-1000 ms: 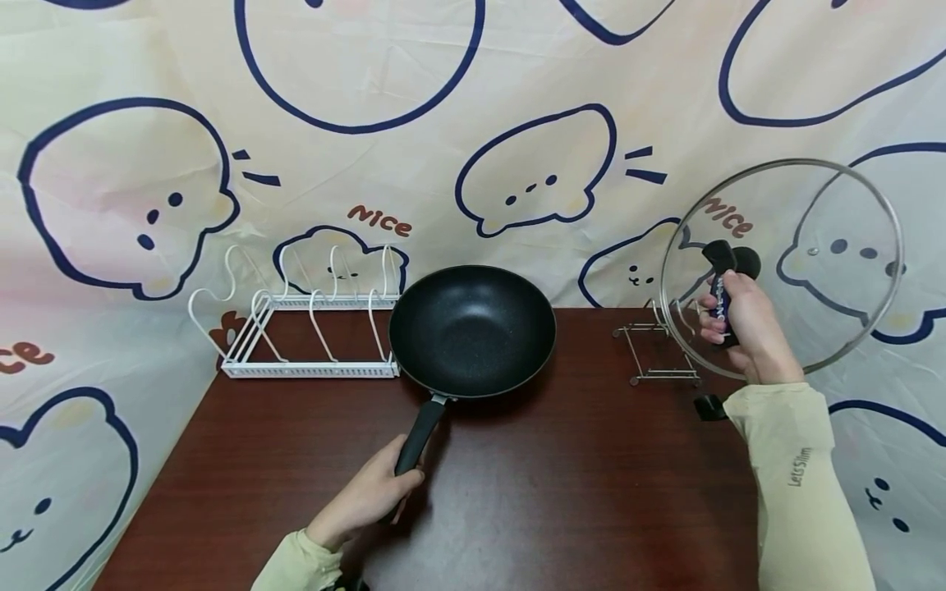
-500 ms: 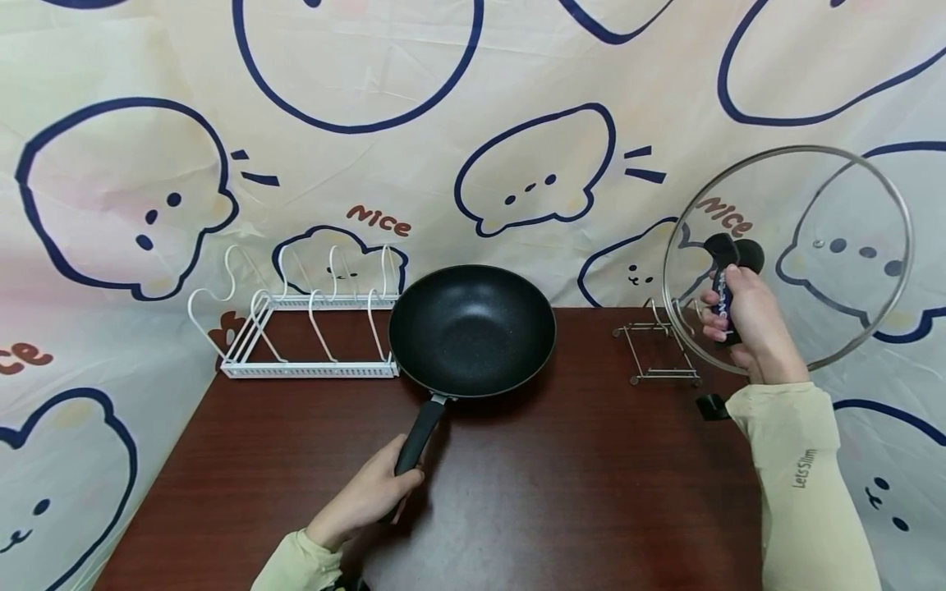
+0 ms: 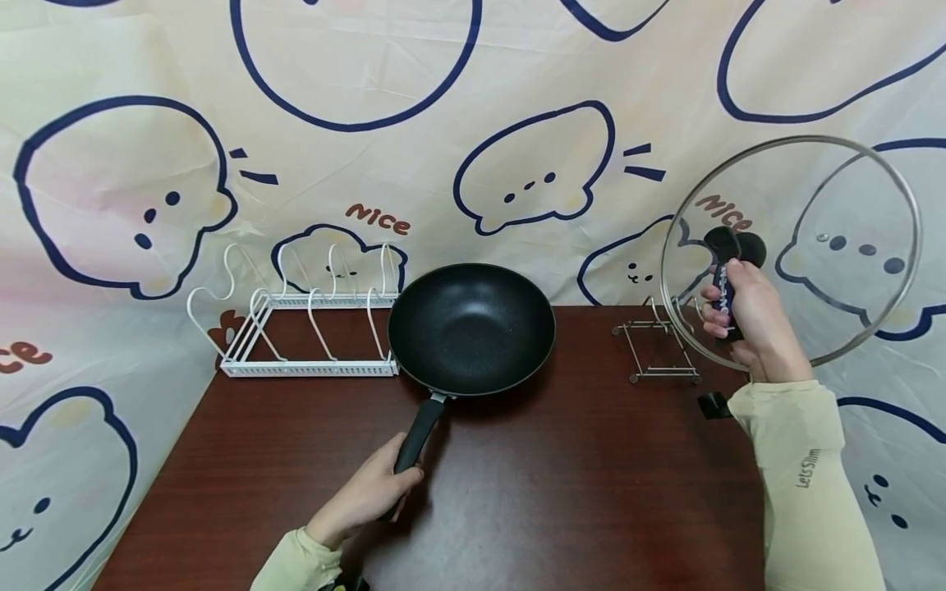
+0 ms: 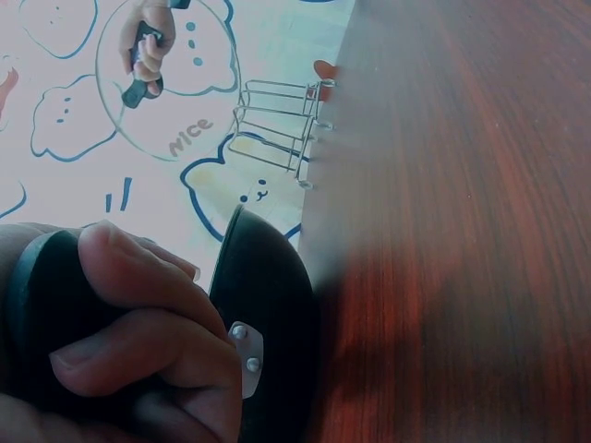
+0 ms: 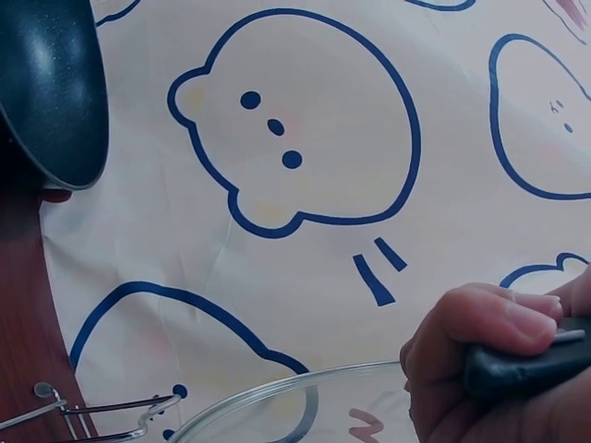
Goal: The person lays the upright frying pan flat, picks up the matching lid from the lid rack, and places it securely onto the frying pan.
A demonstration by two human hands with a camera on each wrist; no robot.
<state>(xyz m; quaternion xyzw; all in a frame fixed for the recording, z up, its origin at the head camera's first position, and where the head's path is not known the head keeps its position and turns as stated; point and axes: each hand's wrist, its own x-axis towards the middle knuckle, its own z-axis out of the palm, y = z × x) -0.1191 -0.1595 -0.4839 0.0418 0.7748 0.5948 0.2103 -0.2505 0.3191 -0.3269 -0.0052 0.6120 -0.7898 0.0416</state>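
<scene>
A black frying pan (image 3: pixel 473 328), deep and wok-like, stands at the middle of the table's back, its long handle (image 3: pixel 418 439) pointing toward me. My left hand (image 3: pixel 369 497) grips that handle; curled fingers (image 4: pixel 148 355) wrap it in the left wrist view. At the right, my right hand (image 3: pixel 761 320) holds a round glass lid (image 3: pixel 820 185) by its black handle (image 3: pixel 724 300). The lid is raised and tilted nearly upright, above and partly in front of a small wire rack (image 3: pixel 660 353). In the right wrist view, fingers (image 5: pixel 480 318) curl around the lid's handle.
A white dish rack (image 3: pixel 310 369) with curved wire dividers stands to the left, close beside the pan. Behind the brown table (image 3: pixel 562 492) hangs a printed cloth (image 3: pixel 532 49). A strap-like black piece (image 3: pixel 714 405) sits at the right cuff.
My right hand and the lid have risen slightly and shifted a little to the right. The left hand and the frying pan stay where they were.
</scene>
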